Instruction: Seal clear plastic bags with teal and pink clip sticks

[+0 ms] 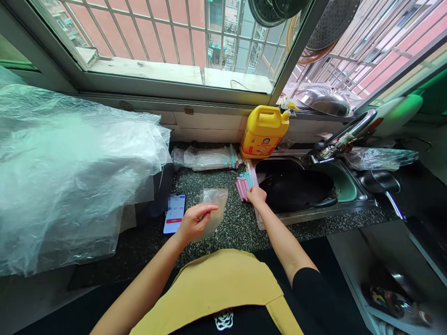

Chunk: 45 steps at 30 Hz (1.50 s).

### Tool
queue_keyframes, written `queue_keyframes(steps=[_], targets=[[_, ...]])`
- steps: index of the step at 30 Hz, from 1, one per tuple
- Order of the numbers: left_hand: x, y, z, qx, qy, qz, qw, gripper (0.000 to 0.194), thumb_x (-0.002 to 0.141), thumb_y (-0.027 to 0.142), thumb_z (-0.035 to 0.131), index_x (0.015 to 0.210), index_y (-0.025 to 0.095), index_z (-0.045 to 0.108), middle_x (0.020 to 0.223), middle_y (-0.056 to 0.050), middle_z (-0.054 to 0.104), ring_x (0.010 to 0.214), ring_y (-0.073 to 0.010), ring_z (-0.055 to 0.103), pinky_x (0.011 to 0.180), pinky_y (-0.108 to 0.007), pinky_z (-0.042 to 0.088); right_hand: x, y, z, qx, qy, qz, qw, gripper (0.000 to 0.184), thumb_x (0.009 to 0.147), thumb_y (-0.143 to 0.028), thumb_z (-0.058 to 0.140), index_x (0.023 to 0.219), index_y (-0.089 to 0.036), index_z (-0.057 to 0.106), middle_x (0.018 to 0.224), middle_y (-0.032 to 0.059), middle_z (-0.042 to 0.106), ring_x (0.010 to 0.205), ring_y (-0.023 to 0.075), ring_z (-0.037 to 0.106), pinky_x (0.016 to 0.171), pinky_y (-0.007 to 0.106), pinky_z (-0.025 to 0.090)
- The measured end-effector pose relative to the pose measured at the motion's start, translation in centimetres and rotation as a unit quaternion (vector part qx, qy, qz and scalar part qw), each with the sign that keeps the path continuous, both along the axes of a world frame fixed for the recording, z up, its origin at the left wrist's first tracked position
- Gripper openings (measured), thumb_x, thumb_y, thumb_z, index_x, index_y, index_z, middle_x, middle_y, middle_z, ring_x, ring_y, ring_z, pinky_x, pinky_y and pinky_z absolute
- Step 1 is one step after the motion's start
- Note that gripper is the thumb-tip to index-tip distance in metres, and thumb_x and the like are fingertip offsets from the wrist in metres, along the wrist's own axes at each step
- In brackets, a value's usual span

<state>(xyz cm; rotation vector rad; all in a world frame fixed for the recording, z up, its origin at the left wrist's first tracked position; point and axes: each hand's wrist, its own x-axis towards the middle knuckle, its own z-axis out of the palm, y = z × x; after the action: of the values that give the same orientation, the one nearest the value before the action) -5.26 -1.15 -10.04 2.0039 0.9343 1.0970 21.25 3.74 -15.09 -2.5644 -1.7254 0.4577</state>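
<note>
My left hand is closed, its fingers pinching a small clear plastic bag above the speckled counter. To the right, my right hand has its fingers closed at the near end of a small pile of pink strips. Light-blue strips lie beside the pink ones; my fingertips are partly hidden there. Farther back, a bundle of clear bags with teal and pink ends rests against the wall. A phone with a running timer lies left of my left hand.
A large plastic-wrapped stack covers the left side. At the right, a black wok sits in the steel sink under a faucet. A yellow jug stands behind it, and a small black pan lies farther right.
</note>
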Motion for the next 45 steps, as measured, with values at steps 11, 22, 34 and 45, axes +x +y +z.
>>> queue_keyframes(steps=[11, 22, 34, 45], targets=[[4.6, -2.0, -1.0, -0.059, -0.025, 0.105, 0.992, 0.026, 0.080, 0.020, 0.048, 0.086, 0.018, 0.073, 0.087, -0.005, 0.076, 0.081, -0.0170, 0.071, 0.075, -0.026, 0.056, 2.4, -1.0, 2.2, 0.071, -0.017, 0.099, 0.992, 0.021, 0.083, -0.029, 0.050, 0.084, -0.017, 0.067, 0.088, 0.0063, 0.070, 0.082, 0.0174, 0.063, 0.068, 0.024, 0.038], [6.7, -2.0, 0.1, -0.064, -0.034, 0.129, 0.989, 0.027, 0.077, 0.018, 0.047, 0.084, 0.017, 0.073, 0.084, -0.005, 0.076, 0.079, -0.0170, 0.071, 0.074, -0.027, 0.055, 1.7, -5.1, 9.3, 0.383, 0.072, 0.333, 0.859, 0.010, 0.080, -0.019, 0.052, 0.072, -0.018, 0.057, 0.065, 0.0022, 0.058, 0.064, 0.0161, 0.051, 0.063, 0.028, 0.038], [1.2, -1.2, 2.9, -0.151, -0.084, 0.032, 0.984, 0.028, 0.077, 0.021, 0.048, 0.086, 0.014, 0.073, 0.087, -0.008, 0.075, 0.080, -0.0182, 0.069, 0.074, -0.027, 0.053, -5.1, -7.2, 11.3, 0.436, 0.112, 0.395, 0.801, 0.006, 0.082, -0.016, 0.054, 0.079, -0.017, 0.060, 0.074, 0.0050, 0.063, 0.070, 0.0166, 0.055, 0.067, 0.029, 0.047], [0.4, 0.1, 2.8, -0.204, -0.115, 0.018, 0.972, 0.028, 0.074, 0.034, 0.055, 0.083, 0.013, 0.071, 0.077, -0.006, 0.071, 0.070, -0.0176, 0.062, 0.065, -0.026, 0.049, -5.1, -7.2, 11.2, 0.408, 0.067, 0.431, 0.802, 0.013, 0.088, -0.020, 0.052, 0.088, -0.016, 0.064, 0.078, 0.0072, 0.066, 0.074, 0.0179, 0.057, 0.068, 0.031, 0.049]])
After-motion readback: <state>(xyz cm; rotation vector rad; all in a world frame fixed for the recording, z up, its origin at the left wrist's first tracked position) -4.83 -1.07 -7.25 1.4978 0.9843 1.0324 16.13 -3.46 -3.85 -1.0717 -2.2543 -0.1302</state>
